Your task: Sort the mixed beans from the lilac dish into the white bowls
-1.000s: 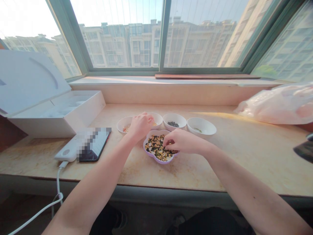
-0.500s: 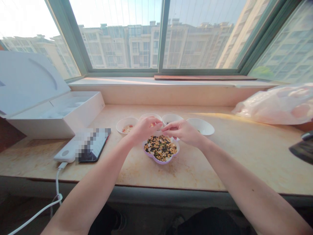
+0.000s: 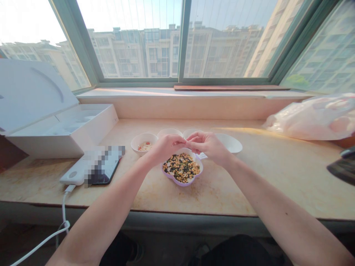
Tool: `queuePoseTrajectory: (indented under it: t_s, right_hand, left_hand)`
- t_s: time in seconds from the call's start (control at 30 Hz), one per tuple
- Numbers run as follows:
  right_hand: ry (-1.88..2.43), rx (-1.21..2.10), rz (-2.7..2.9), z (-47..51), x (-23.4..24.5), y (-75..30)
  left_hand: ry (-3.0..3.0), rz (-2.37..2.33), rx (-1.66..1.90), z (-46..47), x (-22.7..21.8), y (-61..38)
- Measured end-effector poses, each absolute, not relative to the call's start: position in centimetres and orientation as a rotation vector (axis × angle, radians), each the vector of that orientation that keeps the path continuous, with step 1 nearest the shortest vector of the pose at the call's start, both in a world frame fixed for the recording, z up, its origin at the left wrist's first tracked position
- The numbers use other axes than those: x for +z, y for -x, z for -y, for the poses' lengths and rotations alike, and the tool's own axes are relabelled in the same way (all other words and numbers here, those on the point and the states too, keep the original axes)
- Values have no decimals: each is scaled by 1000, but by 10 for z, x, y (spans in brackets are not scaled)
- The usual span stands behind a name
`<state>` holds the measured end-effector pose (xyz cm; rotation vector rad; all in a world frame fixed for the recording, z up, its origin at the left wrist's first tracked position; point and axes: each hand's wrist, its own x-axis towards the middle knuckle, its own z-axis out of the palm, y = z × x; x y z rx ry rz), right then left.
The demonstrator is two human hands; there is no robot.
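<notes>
My left hand (image 3: 169, 145) and my right hand (image 3: 208, 146) meet fingertip to fingertip above the far rim of a lobed bowl with a purple outside (image 3: 181, 183). Both have their fingers drawn into a pinch; whatever lies between them is too small or hidden to make out. Mixed beans (image 3: 181, 166), black, yellow and green with some pale pieces, fill the lobed bowl. Behind my hands stand several white bowls. The left bowl (image 3: 134, 142) holds pale and reddish bits, while my hands partly cover the middle bowls (image 3: 169, 132) and the right bowl (image 3: 233, 142).
At left an open white box (image 3: 91, 127) stands behind a white power bank (image 3: 72, 173) with a cable (image 3: 64, 207) and a phone (image 3: 109, 168). A plastic bag (image 3: 313, 116) lies at the back right, a dark object (image 3: 344, 168) at the right edge. Windows rise behind the counter (image 3: 277, 177).
My right hand has shifted slightly right, and its fingers have curled in closer against my left fingertips. A small white patch now shows beneath my right hand. The bowls stay in place.
</notes>
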<state>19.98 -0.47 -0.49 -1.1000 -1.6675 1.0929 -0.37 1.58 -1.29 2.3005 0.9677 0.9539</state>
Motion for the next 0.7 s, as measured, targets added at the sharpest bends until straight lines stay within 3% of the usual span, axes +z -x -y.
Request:
queuePoseTrajectory:
  t_s: [0.1,0.23,0.37,0.53,0.7]
  right_hand:
    - [1165,987,1786,7,-6,-200]
    - [1183,754,2167,13,-8,-199]
    - [1031,783,2532,20,-10,-194]
    - [972,723,2675,20,-16,-187]
    - [1047,729,2744,23,-12,-182]
  left_hand:
    - [-2353,-1100,902,-17,-2,14]
    - [-2398,-1619,858,-24,13,37]
    - [-2288,-2025,602,-28,21,56]
    - [-2221,-2139,165,-29,18,61]
    - [-2218,-2083,46,-31,10,60]
